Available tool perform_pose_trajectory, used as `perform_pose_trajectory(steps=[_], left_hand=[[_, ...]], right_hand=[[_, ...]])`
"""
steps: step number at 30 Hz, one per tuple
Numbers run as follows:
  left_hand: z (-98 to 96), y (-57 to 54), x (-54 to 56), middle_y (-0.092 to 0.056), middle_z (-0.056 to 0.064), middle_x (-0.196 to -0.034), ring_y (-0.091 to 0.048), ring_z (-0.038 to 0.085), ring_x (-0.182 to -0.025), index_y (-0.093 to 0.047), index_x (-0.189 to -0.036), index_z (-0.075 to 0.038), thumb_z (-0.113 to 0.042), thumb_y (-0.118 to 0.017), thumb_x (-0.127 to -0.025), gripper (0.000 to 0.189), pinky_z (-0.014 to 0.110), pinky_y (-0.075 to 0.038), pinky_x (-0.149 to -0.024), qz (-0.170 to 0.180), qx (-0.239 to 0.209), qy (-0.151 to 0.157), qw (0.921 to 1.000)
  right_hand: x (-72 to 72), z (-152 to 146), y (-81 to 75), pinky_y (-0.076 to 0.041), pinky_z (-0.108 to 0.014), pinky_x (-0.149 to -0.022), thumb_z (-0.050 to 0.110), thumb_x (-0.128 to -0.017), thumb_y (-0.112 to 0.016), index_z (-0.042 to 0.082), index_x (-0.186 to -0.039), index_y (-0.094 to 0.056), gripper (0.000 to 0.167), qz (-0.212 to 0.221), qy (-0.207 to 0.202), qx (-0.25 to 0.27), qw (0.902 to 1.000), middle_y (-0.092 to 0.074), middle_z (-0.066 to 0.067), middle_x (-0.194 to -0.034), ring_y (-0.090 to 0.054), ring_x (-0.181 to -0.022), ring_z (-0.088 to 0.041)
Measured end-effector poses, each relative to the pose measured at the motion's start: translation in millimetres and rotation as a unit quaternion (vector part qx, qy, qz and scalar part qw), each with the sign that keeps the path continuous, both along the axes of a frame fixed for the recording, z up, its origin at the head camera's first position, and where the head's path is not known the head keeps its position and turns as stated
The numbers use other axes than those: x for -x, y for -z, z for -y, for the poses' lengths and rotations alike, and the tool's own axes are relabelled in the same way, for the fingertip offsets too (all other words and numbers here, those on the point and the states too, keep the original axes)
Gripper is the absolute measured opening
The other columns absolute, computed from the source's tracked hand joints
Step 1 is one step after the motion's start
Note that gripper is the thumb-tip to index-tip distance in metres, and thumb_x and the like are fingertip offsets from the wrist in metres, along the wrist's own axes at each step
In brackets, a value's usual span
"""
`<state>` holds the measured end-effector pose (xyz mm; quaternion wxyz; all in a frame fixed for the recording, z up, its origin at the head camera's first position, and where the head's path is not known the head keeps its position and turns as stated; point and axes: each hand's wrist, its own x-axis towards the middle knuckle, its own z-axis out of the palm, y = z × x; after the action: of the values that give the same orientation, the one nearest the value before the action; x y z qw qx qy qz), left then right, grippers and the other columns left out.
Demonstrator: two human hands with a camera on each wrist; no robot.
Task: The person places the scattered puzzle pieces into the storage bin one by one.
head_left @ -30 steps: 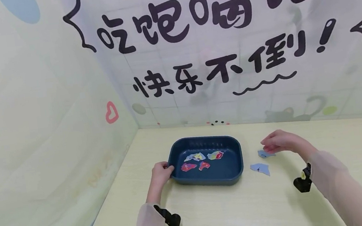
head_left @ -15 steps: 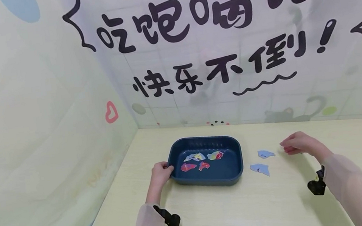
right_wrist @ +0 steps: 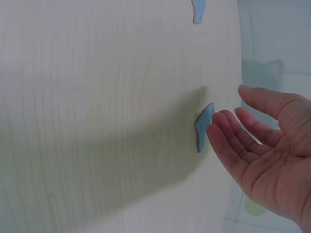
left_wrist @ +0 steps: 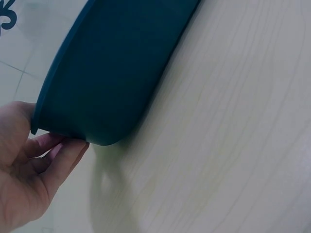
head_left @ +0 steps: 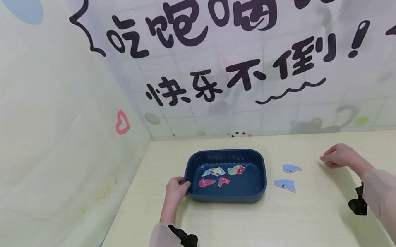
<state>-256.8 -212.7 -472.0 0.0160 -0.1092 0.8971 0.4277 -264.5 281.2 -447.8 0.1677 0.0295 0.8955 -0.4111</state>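
My left hand (head_left: 177,191) grips the left end of a dark blue rectangular dish (head_left: 226,198), thumb over the rim and fingers beneath it in the left wrist view. Several irregular colourful puzzle pieces (head_left: 206,182) lie inside. To the dish's right, two pale blue puzzle pieces rest on the table, a farther one (head_left: 291,168) and a nearer one (head_left: 285,185). Further right, my right hand (head_left: 345,157) is low over the table, its fingers loosely bent and thumb apart. Close to its fingertips lies another light blue piece (right_wrist: 204,127); whether they touch it I cannot tell.
A pale wooden table (head_left: 242,234) carries everything. Behind it hangs a printed cloth (head_left: 198,123) with large dark characters, and another light cloth (head_left: 56,159) closes the left side. Black cameras (head_left: 189,241) are strapped to both wrists.
My right hand has moved away rightward from the farther pale blue piece, which stays on the table. The left hand and the dish hold their place.
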Motion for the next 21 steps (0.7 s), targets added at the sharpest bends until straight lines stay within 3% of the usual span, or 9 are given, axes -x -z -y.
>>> perform_pose_trajectory(steps=[4, 8, 13, 21], left_hand=[[-1.0, 0.7, 0.3, -0.064, 0.018, -0.089, -0.058, 0.017, -0.07, -0.062, -0.1, 0.009, -0.009, -0.055, -0.084, 0.025, 0.027, -0.051, -0.061, 0.003, -0.006, -0.001, 1.0], [-3.2, -1.9, -1.2, -0.063, 0.017, -0.088, -0.058, 0.016, -0.069, -0.062, -0.1, 0.008, -0.009, -0.054, -0.084, 0.025, 0.027, -0.052, -0.06, 0.004, -0.015, -0.002, 0.9999], [-4.7, -4.3, -2.2, -0.062, 0.017, -0.088, -0.058, 0.015, -0.07, -0.061, -0.101, 0.009, -0.008, -0.054, -0.084, 0.026, 0.027, -0.052, -0.06, 0.007, -0.019, -0.001, 0.9998], [-0.8, 0.0, 2.3, -0.06, 0.014, -0.081, -0.058, 0.017, -0.067, -0.062, -0.096, 0.008, -0.008, -0.055, -0.083, 0.022, 0.027, -0.052, -0.058, -0.004, -0.038, 0.008, 0.9992]], right_hand=[[-3.8, -4.5, 2.2, -0.049, -0.025, -0.058, 0.016, -0.083, -0.058, -0.023, -0.106, -0.047, 0.046, -0.039, 0.001, -0.06, 0.9974, -0.061, -0.018, -0.079, -0.055, -0.063, -0.011], [-7.6, -8.0, 3.6, -0.047, -0.033, -0.063, 0.022, -0.083, -0.059, -0.021, -0.107, -0.047, 0.051, -0.057, -0.001, -0.104, 0.9929, -0.055, -0.035, -0.098, -0.056, -0.074, -0.027], [-9.7, -10.7, 9.1, -0.046, -0.043, -0.074, 0.026, -0.082, -0.061, -0.02, -0.11, -0.046, 0.056, -0.055, 0.005, -0.119, 0.9913, -0.052, -0.038, -0.106, -0.054, -0.09, -0.042], [-11.1, -12.0, 10.2, -0.045, -0.047, -0.077, 0.026, -0.083, -0.061, -0.02, -0.111, -0.045, 0.056, -0.041, 0.013, -0.12, 0.9919, -0.049, -0.039, -0.11, -0.051, -0.094, -0.045]])
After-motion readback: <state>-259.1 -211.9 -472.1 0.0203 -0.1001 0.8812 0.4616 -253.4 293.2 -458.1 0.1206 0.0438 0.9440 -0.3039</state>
